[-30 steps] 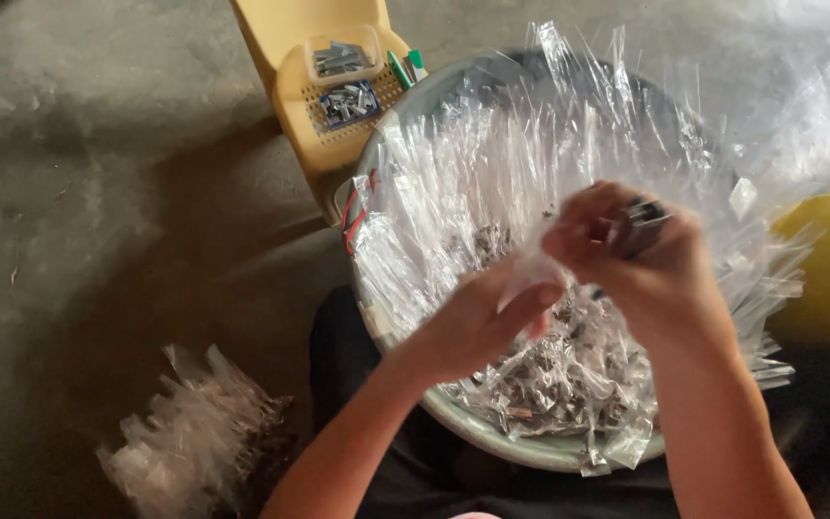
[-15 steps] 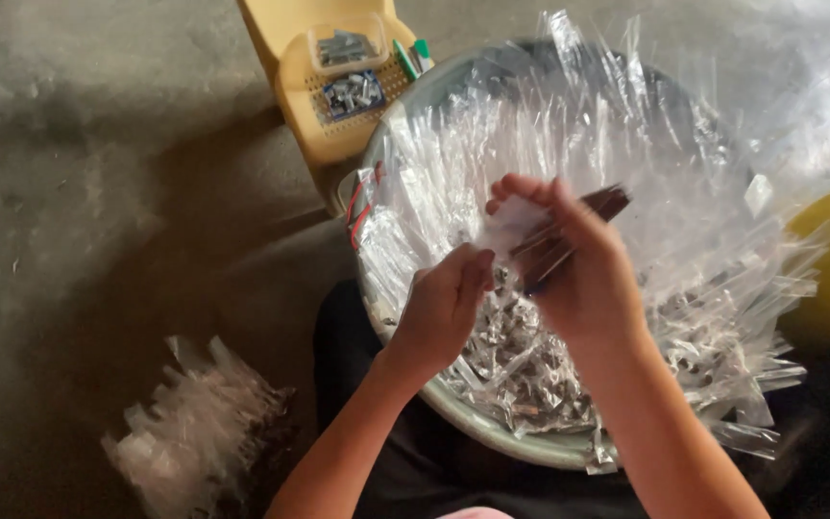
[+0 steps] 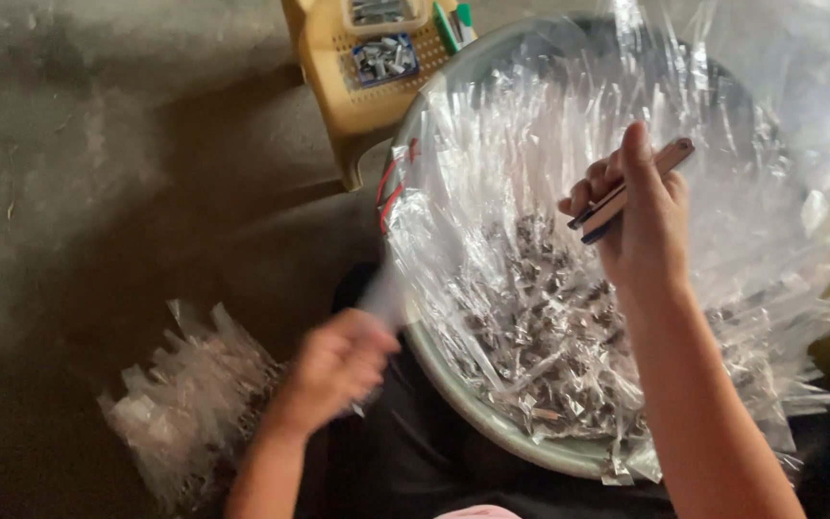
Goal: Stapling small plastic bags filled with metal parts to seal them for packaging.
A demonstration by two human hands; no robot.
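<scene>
Thin stapler clamped in right hand; left hand blurred, grip unclear, near flimsy, slippery sachets at 8 o'clock

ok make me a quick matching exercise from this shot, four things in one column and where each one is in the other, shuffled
Things:
1. stapler
2. yellow stool
3. pile of small clear bags
4. plastic-lined basin

Places:
A. on the floor beside the left hand
B. on the person's lap
C. gripped in the right hand
D. beyond the basin, at the top of the view

Pairs: 1-C, 2-D, 3-A, 4-B
</scene>
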